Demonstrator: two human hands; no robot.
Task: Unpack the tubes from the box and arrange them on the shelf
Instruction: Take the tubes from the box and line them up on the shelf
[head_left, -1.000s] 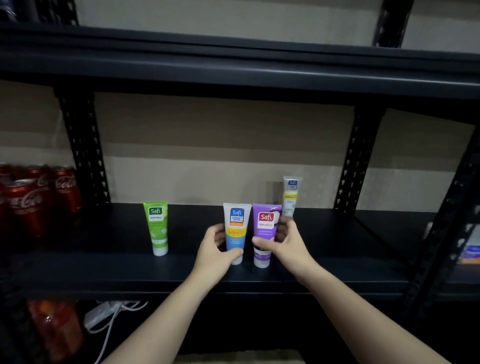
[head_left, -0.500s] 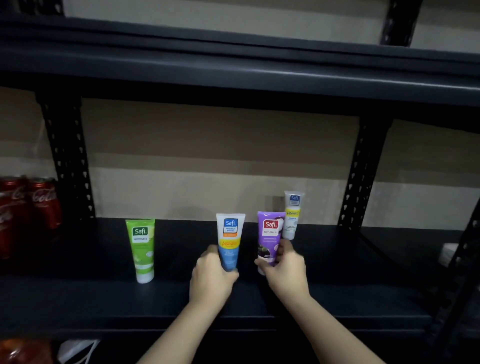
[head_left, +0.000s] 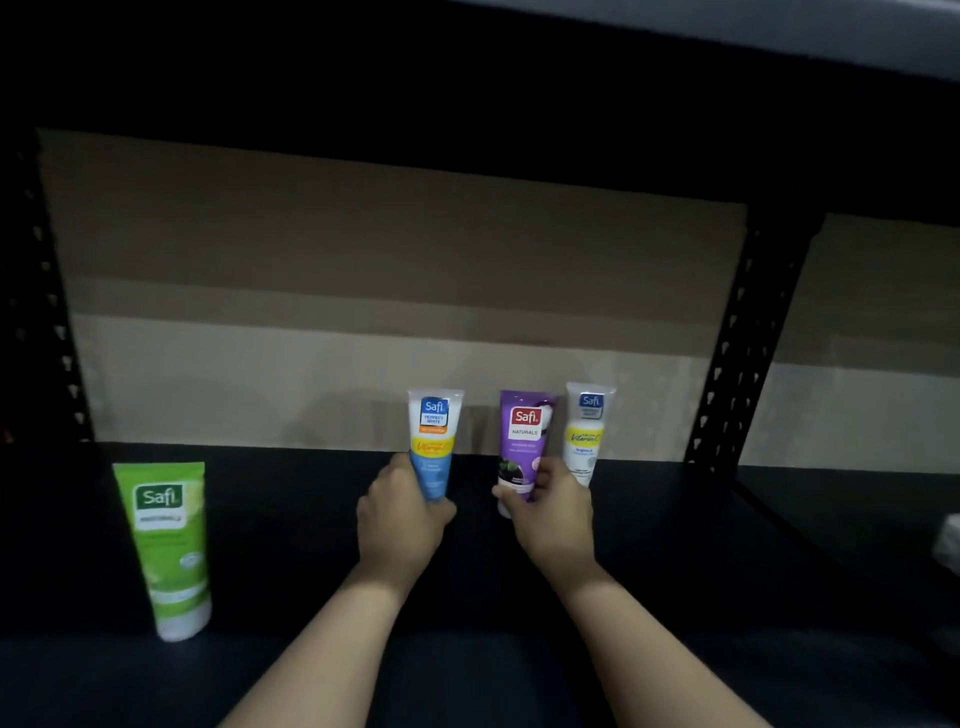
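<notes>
4 tubes upright on shelf (head_left: 291, 519): L hand (head_left: 402, 525) grips blue tube (head_left: 432, 447), R hand (head_left: 553, 519) grips purple tube (head_left: 523, 441).

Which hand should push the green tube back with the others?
Probably the left hand: it is nearer the green tube. It first has to release the blue tube.

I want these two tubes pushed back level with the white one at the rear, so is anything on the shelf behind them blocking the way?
Nothing visible does. The left hand grips the blue tube and the right hand grips the purple tube; bare shelf lies behind both. The white tube stands just right of the purple one, beside its path.
</notes>
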